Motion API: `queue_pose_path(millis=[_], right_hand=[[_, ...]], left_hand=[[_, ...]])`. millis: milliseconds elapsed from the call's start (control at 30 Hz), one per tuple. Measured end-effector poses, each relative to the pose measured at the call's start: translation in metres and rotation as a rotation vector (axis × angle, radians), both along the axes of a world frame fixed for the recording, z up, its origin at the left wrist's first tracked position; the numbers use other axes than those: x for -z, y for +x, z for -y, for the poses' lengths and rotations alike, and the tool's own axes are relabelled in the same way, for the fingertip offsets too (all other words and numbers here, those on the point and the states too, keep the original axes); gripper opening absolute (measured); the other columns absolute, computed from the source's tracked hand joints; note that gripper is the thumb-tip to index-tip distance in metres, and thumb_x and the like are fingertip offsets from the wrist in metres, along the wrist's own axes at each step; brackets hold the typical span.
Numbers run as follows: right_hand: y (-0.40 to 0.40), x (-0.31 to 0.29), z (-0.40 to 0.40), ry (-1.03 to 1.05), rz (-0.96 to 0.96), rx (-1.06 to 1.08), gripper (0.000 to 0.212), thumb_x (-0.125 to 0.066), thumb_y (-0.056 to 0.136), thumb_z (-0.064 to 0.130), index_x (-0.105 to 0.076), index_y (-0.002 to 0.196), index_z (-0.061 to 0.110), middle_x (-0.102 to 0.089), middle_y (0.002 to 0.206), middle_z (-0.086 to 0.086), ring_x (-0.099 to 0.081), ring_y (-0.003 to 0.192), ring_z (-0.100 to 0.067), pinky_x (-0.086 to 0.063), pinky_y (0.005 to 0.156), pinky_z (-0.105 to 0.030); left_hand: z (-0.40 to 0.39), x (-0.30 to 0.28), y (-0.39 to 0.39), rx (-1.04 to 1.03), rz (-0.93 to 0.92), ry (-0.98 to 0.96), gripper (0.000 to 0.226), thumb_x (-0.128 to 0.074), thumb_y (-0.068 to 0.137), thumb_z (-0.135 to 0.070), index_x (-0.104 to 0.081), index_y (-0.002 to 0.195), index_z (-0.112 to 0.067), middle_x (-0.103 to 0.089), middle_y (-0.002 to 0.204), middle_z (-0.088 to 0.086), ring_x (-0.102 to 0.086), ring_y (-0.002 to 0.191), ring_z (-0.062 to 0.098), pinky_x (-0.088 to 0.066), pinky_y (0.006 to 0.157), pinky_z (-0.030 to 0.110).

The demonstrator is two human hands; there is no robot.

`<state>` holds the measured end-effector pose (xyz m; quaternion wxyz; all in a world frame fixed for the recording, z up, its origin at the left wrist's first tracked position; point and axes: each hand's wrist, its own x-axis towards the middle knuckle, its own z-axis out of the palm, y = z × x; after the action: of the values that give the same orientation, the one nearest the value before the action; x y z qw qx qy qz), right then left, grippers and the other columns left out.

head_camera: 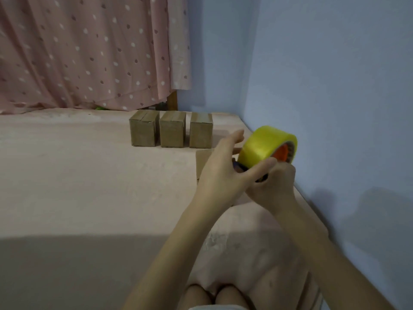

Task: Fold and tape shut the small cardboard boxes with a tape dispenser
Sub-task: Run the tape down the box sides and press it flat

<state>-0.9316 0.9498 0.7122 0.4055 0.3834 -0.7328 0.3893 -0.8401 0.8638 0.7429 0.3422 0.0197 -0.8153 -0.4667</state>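
Note:
Three small taped cardboard boxes stand in a row at the back of the bed: the left box [143, 131], the middle box [172, 132] and the right box [201, 133]. A fourth box [203, 161] sits nearer, mostly hidden behind my hands. My right hand [273, 185] grips the tape dispenser [267, 147], a yellow roll on an orange hub, held above that box. My left hand [223, 168] reaches across with fingers spread, its thumb touching the roll's lower edge.
The pink bed surface [89, 180] stretches to the left. A blue wall [335, 97] runs close along the right side. A pink dotted curtain [89, 52] hangs behind the boxes. My knees [214, 296] show at the bottom edge.

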Motion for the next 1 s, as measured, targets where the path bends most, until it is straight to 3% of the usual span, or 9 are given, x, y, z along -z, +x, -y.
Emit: queue_pose_path(millis=[133,300,467,533,600,667,767,867,1000], right_hand=[[0.003,-0.004,0.006,0.100,-0.037,-0.057,0.041,-0.046,0.067,0.045,-0.062,0.064,0.007,-0.057,0.046,-0.002,-0.053,0.038,-0.022,-0.013,0.048,-0.006],[-0.010,-0.009,0.004,0.486,-0.115,-0.136,0.054,-0.043,0.070,0.055,-0.063,0.090,0.008,-0.064,0.064,-0.003,-0.060,0.052,-0.021,-0.037,0.045,-0.021],[-0.013,-0.012,0.000,0.482,-0.165,-0.079,0.036,-0.049,0.076,0.041,-0.061,0.075,0.007,-0.057,0.050,-0.001,-0.053,0.040,-0.016,-0.011,0.051,-0.005],[-0.012,-0.008,-0.001,0.388,-0.082,-0.040,0.030,-0.052,0.076,0.039,-0.057,0.064,0.012,-0.054,0.045,0.000,-0.052,0.038,-0.017,-0.013,0.044,-0.007],[-0.008,-0.008,-0.002,0.261,0.170,-0.076,0.034,-0.059,0.080,0.037,-0.052,0.058,0.012,-0.054,0.045,-0.004,-0.054,0.043,-0.021,-0.033,0.037,-0.024],[-0.006,-0.011,-0.003,0.044,0.476,-0.207,0.022,-0.069,0.081,0.025,-0.054,0.069,0.015,-0.059,0.056,-0.003,-0.058,0.052,-0.014,-0.045,0.048,-0.028],[0.000,-0.023,-0.008,-0.338,0.704,-0.356,0.021,-0.070,0.082,0.010,-0.054,0.080,0.022,-0.065,0.072,0.006,-0.064,0.070,-0.006,-0.051,0.059,-0.024],[0.002,-0.034,-0.012,-0.707,0.932,-0.517,0.023,-0.064,0.085,0.009,-0.054,0.104,0.016,-0.070,0.101,-0.004,-0.068,0.091,-0.021,-0.055,0.070,-0.032],[0.003,-0.044,-0.016,-0.958,1.120,-0.613,0.035,-0.060,0.088,0.019,-0.049,0.120,0.015,-0.072,0.105,-0.004,-0.068,0.095,-0.023,-0.055,0.080,-0.037]], left_hand=[[0.001,-0.012,-0.003,-0.105,-0.006,-0.122,0.055,-0.069,0.084,-0.041,-0.052,0.133,-0.021,-0.061,0.121,-0.008,-0.055,0.107,0.007,-0.049,0.090,0.032],[0.014,-0.017,-0.003,-0.099,0.017,-0.095,0.056,-0.073,0.081,-0.035,-0.055,0.131,-0.018,-0.057,0.103,-0.015,-0.051,0.098,0.001,-0.047,0.090,0.027],[0.018,-0.022,-0.008,-0.044,0.061,-0.058,0.070,-0.077,0.078,-0.036,-0.048,0.139,-0.019,-0.060,0.123,-0.004,-0.053,0.117,0.013,-0.046,0.100,0.036],[0.020,-0.026,-0.009,0.068,0.129,0.003,0.080,-0.075,0.079,-0.037,-0.035,0.146,-0.021,-0.055,0.133,-0.001,-0.051,0.119,0.009,-0.045,0.099,0.027],[0.022,-0.028,-0.007,0.172,0.142,0.111,0.078,-0.068,0.083,-0.038,-0.029,0.148,-0.021,-0.050,0.140,-0.002,-0.049,0.122,0.007,-0.044,0.101,0.024],[0.028,-0.024,-0.004,0.145,0.083,0.194,0.061,-0.058,0.091,-0.036,-0.036,0.145,-0.020,-0.053,0.137,-0.003,-0.051,0.122,0.006,-0.044,0.102,0.027],[0.038,-0.004,0.000,0.054,0.102,0.236,0.038,-0.050,0.096,-0.031,-0.053,0.133,-0.021,-0.061,0.125,-0.005,-0.058,0.112,0.006,-0.049,0.097,0.030],[0.041,0.019,0.002,0.000,0.292,0.166,0.032,-0.051,0.097,-0.030,-0.057,0.126,-0.021,-0.065,0.114,-0.004,-0.063,0.097,0.005,-0.055,0.082,0.024],[0.033,0.036,0.005,0.048,0.375,0.200,0.027,-0.049,0.097,-0.035,-0.062,0.114,-0.019,-0.066,0.092,-0.010,-0.064,0.070,0.001,-0.052,0.057,0.014]])
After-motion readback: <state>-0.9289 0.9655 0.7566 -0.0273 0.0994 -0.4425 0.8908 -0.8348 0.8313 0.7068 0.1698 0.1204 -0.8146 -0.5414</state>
